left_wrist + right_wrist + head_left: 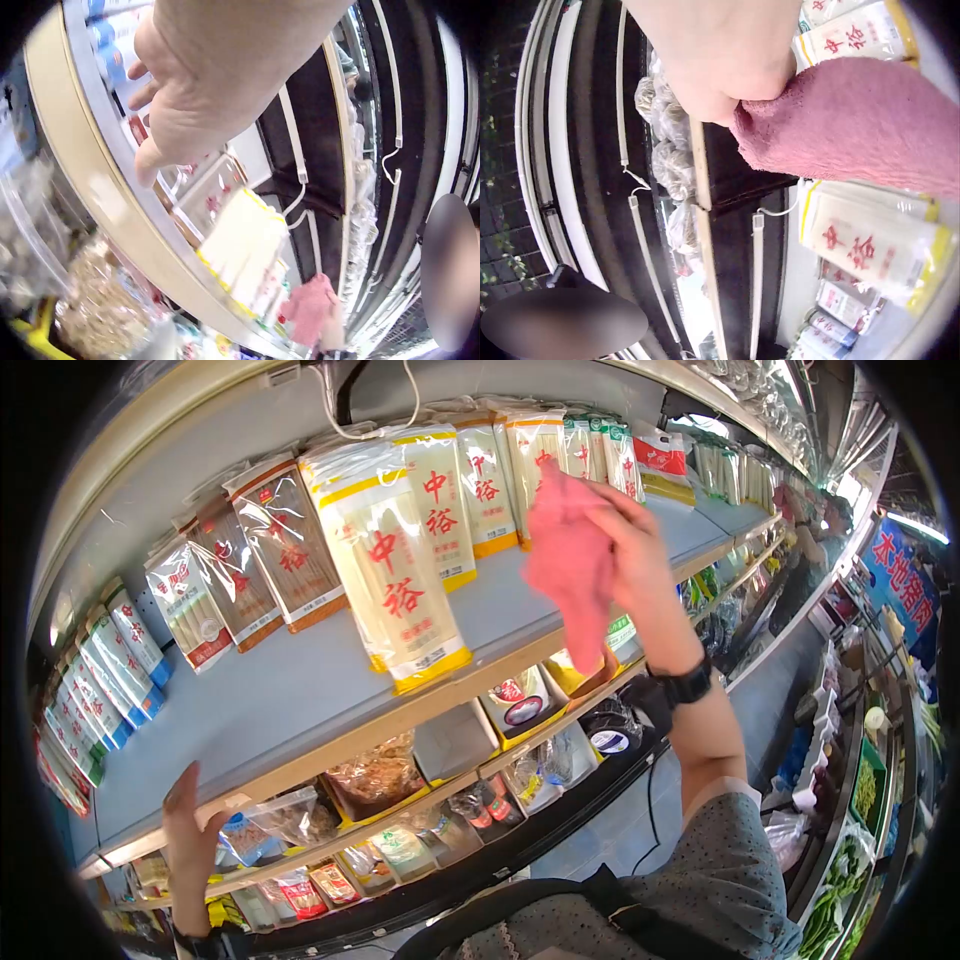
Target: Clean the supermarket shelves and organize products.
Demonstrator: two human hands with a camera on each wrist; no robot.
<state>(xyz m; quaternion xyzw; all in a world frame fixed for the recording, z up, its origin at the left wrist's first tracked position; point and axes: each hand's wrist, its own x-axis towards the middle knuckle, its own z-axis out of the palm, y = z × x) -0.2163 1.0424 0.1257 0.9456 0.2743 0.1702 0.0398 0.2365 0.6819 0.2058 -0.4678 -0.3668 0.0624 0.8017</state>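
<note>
My right hand (637,555) grips a pink cloth (568,550), raised in front of the noodle packs on the upper shelf. The cloth hangs down in folds; in the right wrist view it (855,124) stretches out from under the hand. A yellow-edged noodle pack (395,570) stands forward of the row, near the shelf's front edge. At the left end of the grey shelf (290,700), my left hand (190,840) is at the wooden front edge with its fingers extended, holding nothing. The left wrist view shows this hand (199,82) over the shelf edge, thumb apart from the fingers.
Brown noodle packs (285,545) lean at the back, with blue-ended packs (130,635) at far left. Below are bins of bagged dry goods (375,765). A white cable (345,425) hangs above the packs. Vegetable racks (850,870) line the right side.
</note>
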